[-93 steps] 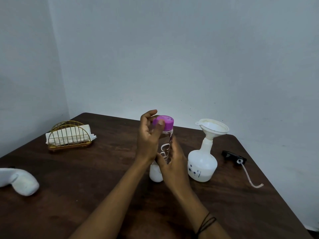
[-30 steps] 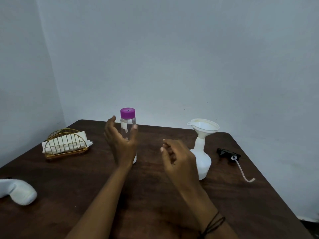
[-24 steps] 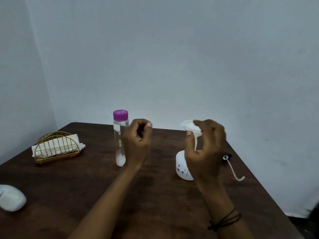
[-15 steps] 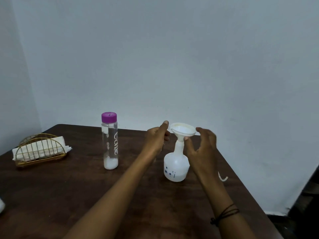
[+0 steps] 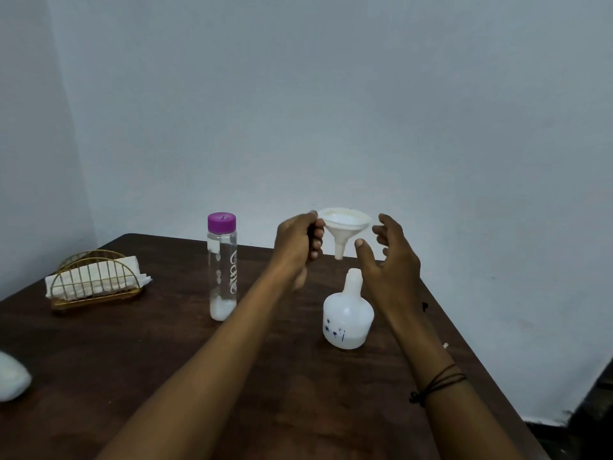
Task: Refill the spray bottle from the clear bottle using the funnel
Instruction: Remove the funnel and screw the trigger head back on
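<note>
Two bare hands raised over a dark wooden table (image 5: 139,353) set against a pale wall. Left hand (image 5: 298,245) pinched on the rim of a white funnel (image 5: 343,227), holding it in the air, spout down, clear of the neck below. Right hand (image 5: 391,260) spread wide just beside the funnel's other side, fingers curled toward it, not gripping anything; contact with the rim cannot be told. A thin black cord band (image 5: 438,383) around the right wrist.

Directly under the funnel, between the two forearms: one white spray bottle (image 5: 348,317), upright on the table, neck uncapped, small blue marks on its side, a shallow layer of whitish liquid showing at the bottom. To the left of the left hand, well apart from it: one clear bottle (image 5: 222,270), upright, closed with a purple cap (image 5: 221,222), white lettering down its side, a little white liquid pooled at its base and the rest empty. Nothing between funnel spout and spray bottle neck but open air.

Farther left of the clear bottle: one gold wire holder (image 5: 94,282) filled with white paper napkins. At the table's near left edge: part of one rounded white object (image 5: 11,376), cut off by the frame and not identifiable. Beyond the right forearm, a small dark speck and a short pale sliver on the table, mostly hidden by the arm.

Count: two bottles, one funnel, one napkin holder, two hands.
</note>
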Demonstrator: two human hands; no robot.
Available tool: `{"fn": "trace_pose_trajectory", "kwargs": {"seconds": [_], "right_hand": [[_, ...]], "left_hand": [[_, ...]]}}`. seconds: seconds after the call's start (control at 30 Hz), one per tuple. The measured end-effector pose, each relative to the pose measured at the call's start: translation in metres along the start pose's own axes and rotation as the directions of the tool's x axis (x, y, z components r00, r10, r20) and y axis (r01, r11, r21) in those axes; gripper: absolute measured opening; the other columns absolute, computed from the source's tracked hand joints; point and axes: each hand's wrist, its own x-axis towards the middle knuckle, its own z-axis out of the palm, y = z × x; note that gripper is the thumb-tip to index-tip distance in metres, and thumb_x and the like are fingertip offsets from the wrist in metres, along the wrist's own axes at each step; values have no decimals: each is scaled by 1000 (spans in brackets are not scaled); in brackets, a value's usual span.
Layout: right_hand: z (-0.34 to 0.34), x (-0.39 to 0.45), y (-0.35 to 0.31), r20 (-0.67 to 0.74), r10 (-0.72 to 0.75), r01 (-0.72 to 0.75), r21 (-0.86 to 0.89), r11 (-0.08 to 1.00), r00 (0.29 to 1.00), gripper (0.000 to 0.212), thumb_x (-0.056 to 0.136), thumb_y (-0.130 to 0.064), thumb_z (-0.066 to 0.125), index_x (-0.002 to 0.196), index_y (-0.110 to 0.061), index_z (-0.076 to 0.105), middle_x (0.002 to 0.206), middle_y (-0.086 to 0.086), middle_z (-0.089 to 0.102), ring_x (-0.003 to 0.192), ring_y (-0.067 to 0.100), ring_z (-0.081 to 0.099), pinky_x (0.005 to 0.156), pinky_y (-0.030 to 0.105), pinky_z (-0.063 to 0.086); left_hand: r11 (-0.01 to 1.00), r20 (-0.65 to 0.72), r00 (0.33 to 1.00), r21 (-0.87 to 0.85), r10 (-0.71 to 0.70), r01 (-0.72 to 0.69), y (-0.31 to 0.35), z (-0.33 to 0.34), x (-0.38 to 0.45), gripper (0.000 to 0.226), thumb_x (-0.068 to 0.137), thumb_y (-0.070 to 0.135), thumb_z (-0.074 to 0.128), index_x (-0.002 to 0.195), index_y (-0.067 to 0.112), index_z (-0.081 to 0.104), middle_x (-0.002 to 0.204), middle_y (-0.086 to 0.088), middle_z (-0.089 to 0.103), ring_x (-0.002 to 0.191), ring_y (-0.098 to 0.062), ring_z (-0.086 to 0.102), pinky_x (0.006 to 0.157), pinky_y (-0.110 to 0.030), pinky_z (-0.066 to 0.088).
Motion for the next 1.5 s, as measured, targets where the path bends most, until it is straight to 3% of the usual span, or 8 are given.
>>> {"fn": "trace_pose_trajectory", "kwargs": {"seconds": [0.13,0.47,0.57,0.9,1.07,1.17,1.33,1.5], "right_hand": [[8,-5,3,-8,37,-37,51,998,999,52,93,-32,64,141,-24,44,135,-3,56,124,12,52,85,20,42],[29,-48,44,16,189,-190,107,976,982,59,92,-36,64,144,-22,40,144,0,50,130,15,49,101,41,49],[29,-54,53,57,223,-228,98,969,973,61,91,-43,62,145,-25,38,142,-1,51,128,15,51,97,33,46],[21,-48,66,-37,317,-310,132,942,948,55,101,-52,28,143,-21,42,140,-2,53,127,15,49,97,28,37],[13,-35,79,-171,366,-342,156,927,915,36,104,-45,27,108,-21,54,90,-16,55,84,1,54,84,32,43],[12,-21,93,-195,379,-378,43,925,905,31,101,-42,31,106,-21,54,101,-5,62,94,15,59,89,41,48],[20,-3,111,-130,373,-393,-382,836,919,42,98,-22,48,139,-13,46,140,12,51,129,33,46,109,47,37],[30,3,137,-21,506,-352,-743,570,862,42,92,-20,53,132,-7,47,138,24,48,127,39,45,106,47,37]], "left_hand": [[995,-101,995,-102,-12,2,10,-22,10,28,100,19,49,74,12,57,55,4,49,43,-7,37,39,-19,28],[951,-434,853,-233,-291,205,-72,-63,34,38,104,18,45,66,14,50,54,1,43,35,-6,35,33,-16,29],[935,-492,807,-291,-328,202,-83,-72,39,38,104,18,42,67,14,48,54,2,42,30,-4,34,32,-15,29],[876,-497,762,-446,-414,185,-107,-88,51,38,105,20,37,68,15,43,52,2,39,25,-4,33,32,-11,31],[873,-519,740,-449,-428,190,-110,-87,48,38,105,32,41,71,15,43,61,0,42,36,-5,39,34,-12,35],[883,-511,746,-415,-426,220,-109,-79,38,39,104,37,42,72,15,43,63,0,42,47,-8,37,34,-13,34],[981,-435,879,-97,-196,171,-101,-48,12,43,102,45,44,71,15,49,60,1,45,47,-12,38,42,-24,32],[905,-143,946,362,291,-224,-102,-39,-6,48,86,60,52,87,12,59,76,4,59,68,-10,53,62,-30,44]]}}
